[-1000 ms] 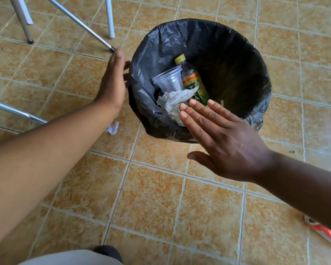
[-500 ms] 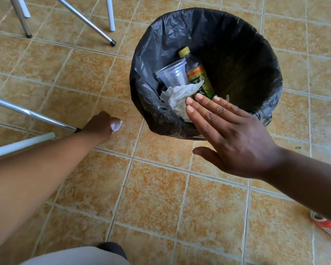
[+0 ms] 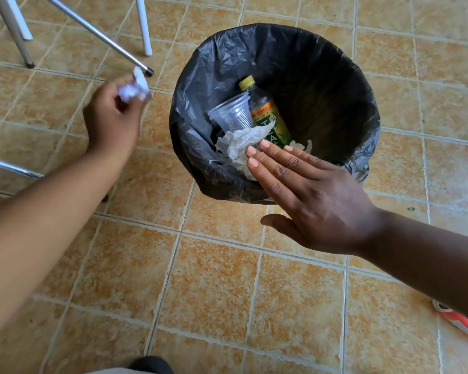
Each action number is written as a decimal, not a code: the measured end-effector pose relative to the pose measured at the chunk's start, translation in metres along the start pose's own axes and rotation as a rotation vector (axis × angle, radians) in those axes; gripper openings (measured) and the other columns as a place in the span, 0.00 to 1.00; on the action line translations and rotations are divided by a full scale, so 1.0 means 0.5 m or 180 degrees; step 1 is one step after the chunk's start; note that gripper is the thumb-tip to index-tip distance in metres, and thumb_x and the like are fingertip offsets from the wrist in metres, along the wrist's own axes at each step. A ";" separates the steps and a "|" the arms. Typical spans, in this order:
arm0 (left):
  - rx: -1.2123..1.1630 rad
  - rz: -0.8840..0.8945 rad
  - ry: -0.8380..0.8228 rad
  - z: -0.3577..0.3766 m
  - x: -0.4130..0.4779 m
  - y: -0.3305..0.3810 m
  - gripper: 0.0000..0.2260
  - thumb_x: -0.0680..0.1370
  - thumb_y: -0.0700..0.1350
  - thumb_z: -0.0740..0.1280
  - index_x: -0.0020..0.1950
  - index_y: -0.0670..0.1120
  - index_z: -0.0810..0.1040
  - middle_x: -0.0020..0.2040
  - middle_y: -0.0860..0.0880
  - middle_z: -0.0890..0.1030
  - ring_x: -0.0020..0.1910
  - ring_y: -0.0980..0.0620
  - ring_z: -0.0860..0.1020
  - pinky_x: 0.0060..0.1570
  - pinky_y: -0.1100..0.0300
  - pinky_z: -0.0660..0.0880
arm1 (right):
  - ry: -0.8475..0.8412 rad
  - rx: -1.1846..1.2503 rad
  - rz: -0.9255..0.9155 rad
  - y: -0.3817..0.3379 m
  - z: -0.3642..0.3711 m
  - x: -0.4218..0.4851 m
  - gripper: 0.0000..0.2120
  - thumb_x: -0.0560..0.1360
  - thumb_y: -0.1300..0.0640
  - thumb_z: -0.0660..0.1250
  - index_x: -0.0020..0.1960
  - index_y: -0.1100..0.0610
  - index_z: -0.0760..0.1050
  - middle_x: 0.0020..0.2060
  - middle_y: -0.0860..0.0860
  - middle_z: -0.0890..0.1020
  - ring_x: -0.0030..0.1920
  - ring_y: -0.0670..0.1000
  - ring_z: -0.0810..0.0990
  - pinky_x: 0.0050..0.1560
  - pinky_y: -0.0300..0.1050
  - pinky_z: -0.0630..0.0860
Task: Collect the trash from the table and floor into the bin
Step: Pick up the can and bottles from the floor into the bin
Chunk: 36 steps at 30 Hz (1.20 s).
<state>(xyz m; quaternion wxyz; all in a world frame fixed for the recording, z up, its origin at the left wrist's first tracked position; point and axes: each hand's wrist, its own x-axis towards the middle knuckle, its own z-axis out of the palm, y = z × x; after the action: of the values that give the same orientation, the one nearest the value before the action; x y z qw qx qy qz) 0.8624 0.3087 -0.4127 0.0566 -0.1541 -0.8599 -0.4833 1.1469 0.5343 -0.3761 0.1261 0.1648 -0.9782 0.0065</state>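
A round bin lined with a black bag stands on the tiled floor. Inside lie a clear plastic cup, a green-labelled bottle with a yellow cap and crumpled white tissue. My left hand is raised left of the bin, its fingertips pinching a small crumpled white paper. My right hand hovers flat with fingers spread over the bin's near rim, holding nothing.
Metal and white furniture legs stand at the upper left, and another metal bar enters from the left edge. A red and white object lies on the floor at the lower right. A dark shoe tip shows at the bottom.
My left hand went down to the small paper on the floor, took hold of it and lifted it up and left of the bin. My right hand stayed over the near rim.
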 end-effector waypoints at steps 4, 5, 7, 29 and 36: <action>-0.0554 0.0892 0.0031 0.002 -0.002 0.146 0.13 0.76 0.46 0.70 0.59 0.59 0.78 0.59 0.45 0.80 0.57 0.51 0.81 0.57 0.54 0.79 | -0.0073 -0.0016 -0.0001 0.001 0.000 -0.001 0.35 0.83 0.40 0.56 0.79 0.63 0.54 0.79 0.60 0.58 0.79 0.59 0.54 0.75 0.58 0.62; -0.0514 0.1153 -0.0087 0.009 -0.013 0.176 0.13 0.77 0.46 0.70 0.60 0.58 0.79 0.58 0.47 0.79 0.56 0.51 0.81 0.55 0.56 0.79 | -0.0087 -0.0012 -0.0017 0.002 0.000 -0.002 0.36 0.83 0.39 0.56 0.79 0.63 0.54 0.79 0.60 0.57 0.79 0.59 0.54 0.75 0.58 0.62; -0.0286 0.1537 -0.0429 0.026 -0.040 0.222 0.14 0.77 0.46 0.71 0.63 0.51 0.80 0.55 0.50 0.78 0.52 0.52 0.81 0.52 0.57 0.80 | -0.0090 -0.0005 -0.0034 0.002 -0.001 -0.002 0.37 0.82 0.39 0.56 0.79 0.63 0.54 0.79 0.60 0.57 0.80 0.59 0.53 0.76 0.58 0.61; 0.0987 0.2531 -0.1557 0.057 -0.155 0.259 0.23 0.84 0.51 0.57 0.74 0.38 0.70 0.71 0.42 0.74 0.71 0.45 0.72 0.69 0.48 0.71 | 0.0341 0.0682 0.0022 0.032 -0.030 -0.011 0.34 0.82 0.45 0.60 0.76 0.69 0.57 0.77 0.65 0.60 0.79 0.62 0.56 0.74 0.60 0.63; 0.1615 0.2902 -0.2190 0.085 -0.261 0.311 0.32 0.83 0.59 0.51 0.81 0.40 0.52 0.81 0.42 0.56 0.81 0.46 0.51 0.79 0.48 0.52 | 0.0462 0.0448 0.1075 0.150 -0.050 -0.071 0.36 0.83 0.41 0.49 0.78 0.68 0.54 0.78 0.63 0.58 0.80 0.59 0.53 0.76 0.59 0.59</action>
<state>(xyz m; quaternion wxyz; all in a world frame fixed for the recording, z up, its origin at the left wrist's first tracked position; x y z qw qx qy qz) 1.0378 0.3928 -0.3405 0.0119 -0.6341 -0.7647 -0.1140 1.1613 0.6180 -0.3587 0.1816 0.0058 -0.9774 0.1078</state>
